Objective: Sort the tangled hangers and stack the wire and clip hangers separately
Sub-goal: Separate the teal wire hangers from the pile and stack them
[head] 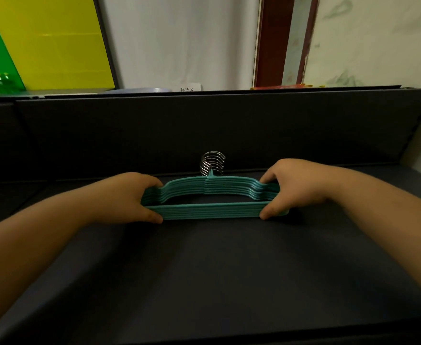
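- Left hand (132, 197): left of centre frame, fingers curled over the upper edge and thumb under the lower bar of the left end of the hanger stack (211, 199); clamped on it.
- Right hand (295, 189): right of centre frame, gripping the right end of the same stack in mirror fashion, thumb on the lower bar, fingers over the shoulder curve.
- Hanger stack: several teal coated hangers, nested flush and lying flat, centre frame, on the dark worktop (204, 270). Long axis runs left to right across the frame, spanning directly between the two hands; neither hand is nearer, each holds one end.
- Hooks (212, 163): bright metal, bunched together, rising from the stack's middle on its far side toward the dark back panel (204, 125).
- Judgement: stack appears already sorted and squared; any lift or shift would have to go with both hands together to keep the hangers aligned.
- Hidden or unclear: both tips of the stack are covered by the hands; exact hanger count cannot be told; no clip hangers or second pile visible; whether the hooks touch the back panel cannot be told.
- Beyond the panel: yellow and green board (42, 41), upper left of frame; white wall; red-brown door frame (271, 41), upper right.
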`<state>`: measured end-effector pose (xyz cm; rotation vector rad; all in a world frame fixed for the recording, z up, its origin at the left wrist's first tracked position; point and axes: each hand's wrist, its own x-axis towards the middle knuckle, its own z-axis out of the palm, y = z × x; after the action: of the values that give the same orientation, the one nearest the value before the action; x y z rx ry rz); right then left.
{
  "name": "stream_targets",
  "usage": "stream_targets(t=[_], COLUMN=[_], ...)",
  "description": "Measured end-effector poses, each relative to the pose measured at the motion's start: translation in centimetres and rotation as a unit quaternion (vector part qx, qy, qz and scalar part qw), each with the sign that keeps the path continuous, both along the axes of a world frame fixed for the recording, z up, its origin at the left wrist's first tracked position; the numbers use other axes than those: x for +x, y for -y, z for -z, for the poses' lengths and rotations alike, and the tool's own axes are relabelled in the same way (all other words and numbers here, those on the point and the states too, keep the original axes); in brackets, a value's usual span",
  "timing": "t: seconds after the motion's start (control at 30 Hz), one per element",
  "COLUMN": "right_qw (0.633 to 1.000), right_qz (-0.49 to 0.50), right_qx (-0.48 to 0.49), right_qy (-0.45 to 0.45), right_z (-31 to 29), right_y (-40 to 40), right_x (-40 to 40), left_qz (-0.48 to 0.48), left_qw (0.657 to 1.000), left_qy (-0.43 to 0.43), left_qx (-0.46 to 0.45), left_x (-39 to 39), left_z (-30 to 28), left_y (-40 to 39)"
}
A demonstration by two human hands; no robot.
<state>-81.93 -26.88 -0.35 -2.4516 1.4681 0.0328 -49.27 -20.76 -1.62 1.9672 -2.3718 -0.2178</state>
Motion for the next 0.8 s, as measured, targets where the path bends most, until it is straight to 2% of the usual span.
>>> stream_targets(t=[0.27, 0.5, 0.63, 0.73, 0.8], right_qw=[1.000, 0.999, 0.999, 0.997, 0.996], right_qz=[-0.005, 0.012, 0.041, 0.067, 0.075], right_qx=[-0.016, 0.016, 0.032, -0.013, -0.055], right_qy=[0.003, 0.031, 0.009, -0.026, -0.004], right_z=[0.3, 0.4, 0.2, 0.2, 0.0], right_y=[-0.3, -0.8, -1.5, -2.5, -3.8], right_x=[3.4, 4.5, 5.0, 5.0, 4.7], left_qz=[-0.018, -0.015, -0.007, -0.005, -0.006], left_qw=[1.000, 1.000, 1.000, 0.999, 0.999], left_qy=[-0.001, -0.024, -0.025, -0.042, -0.051], left_qx=[-0.007, -0.007, -0.007, 0.000, -0.011], left_x=[3.6, 4.8, 5.0, 5.5, 5.9], left_z=[0.1, 0.4, 0.4, 0.4, 0.4], left_y=[-0.5, -0.7, -0.7, -0.9, -1.5])
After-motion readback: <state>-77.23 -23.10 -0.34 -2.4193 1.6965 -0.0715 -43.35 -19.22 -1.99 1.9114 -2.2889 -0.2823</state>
